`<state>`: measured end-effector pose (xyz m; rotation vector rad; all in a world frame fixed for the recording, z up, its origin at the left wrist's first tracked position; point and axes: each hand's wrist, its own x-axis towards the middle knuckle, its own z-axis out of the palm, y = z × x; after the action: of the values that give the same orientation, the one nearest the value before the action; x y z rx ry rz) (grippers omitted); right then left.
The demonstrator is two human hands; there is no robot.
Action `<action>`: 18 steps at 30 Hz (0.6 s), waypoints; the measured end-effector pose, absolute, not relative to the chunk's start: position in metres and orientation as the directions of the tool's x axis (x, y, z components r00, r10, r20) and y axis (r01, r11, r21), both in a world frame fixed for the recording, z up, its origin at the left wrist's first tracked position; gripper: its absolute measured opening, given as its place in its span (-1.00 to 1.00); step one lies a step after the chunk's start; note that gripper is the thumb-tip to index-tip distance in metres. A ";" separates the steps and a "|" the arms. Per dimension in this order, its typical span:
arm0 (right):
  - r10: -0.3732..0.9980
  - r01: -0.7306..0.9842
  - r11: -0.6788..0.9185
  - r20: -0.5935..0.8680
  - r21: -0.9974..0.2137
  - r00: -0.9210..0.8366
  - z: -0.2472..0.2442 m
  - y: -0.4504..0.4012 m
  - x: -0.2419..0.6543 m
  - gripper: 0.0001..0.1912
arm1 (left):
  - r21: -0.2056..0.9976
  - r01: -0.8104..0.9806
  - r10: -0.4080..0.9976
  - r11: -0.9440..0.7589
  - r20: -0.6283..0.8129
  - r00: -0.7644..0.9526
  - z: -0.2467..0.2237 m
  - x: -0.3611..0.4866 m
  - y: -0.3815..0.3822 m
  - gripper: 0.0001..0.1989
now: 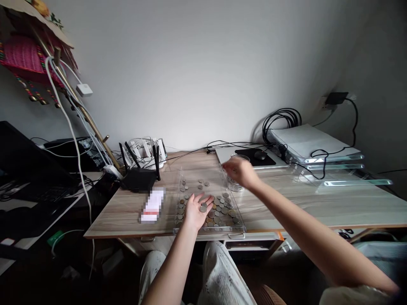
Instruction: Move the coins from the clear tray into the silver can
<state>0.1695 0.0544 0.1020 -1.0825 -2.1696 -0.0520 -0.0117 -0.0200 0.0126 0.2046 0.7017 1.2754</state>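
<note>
My left hand (197, 211) is palm up with fingers spread, low over a transparent tray (212, 229). On its palm and fingers rests a silver coin (203, 207); whether others lie with it is hard to tell. Many loose coins (224, 210), silver and some brassy, lie across the tray floor, mostly towards its near side. Past the tray's right side stands a transparent round container (235, 186) with coins in its lower part. My right hand (239, 171) is over this container, partly covering it. Its fingers are curled together, and what they hold is hidden.
Left of the tray lie a blurred-out pale item (152, 206) and a black router (139, 178), with white devices (146, 149) behind. At the back right are a mouse (260, 155) on a dark pad and stacked transparent trays (318, 146) with black cables. A white cable (68, 127) hangs left.
</note>
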 end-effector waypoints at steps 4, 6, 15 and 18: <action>0.606 0.532 0.795 0.331 -0.292 -0.723 0.068 0.016 0.131 -0.79 | 0.479 -0.822 0.934 0.306 -0.318 0.163 0.013 -0.013 -0.020 -0.66; 0.607 0.521 0.790 0.292 -0.323 -0.740 0.052 0.009 0.119 -0.81 | 0.480 -0.823 0.936 0.304 -0.310 0.165 0.013 -0.014 -0.020 -0.66; 0.801 0.760 0.554 0.465 -0.340 -0.377 0.091 0.045 0.150 -0.84 | 0.485 -0.807 0.925 0.336 -0.334 0.184 0.011 -0.013 -0.020 -0.59; 0.857 0.906 0.346 0.476 -0.245 -0.198 0.120 0.080 0.188 -0.82 | 0.510 -0.792 0.923 0.334 -0.349 0.164 0.012 -0.013 -0.020 -0.51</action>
<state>0.1881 0.0801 0.1203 -1.5324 -2.0771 -0.1193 -0.0130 -0.0200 0.0118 0.2292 0.6758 1.2371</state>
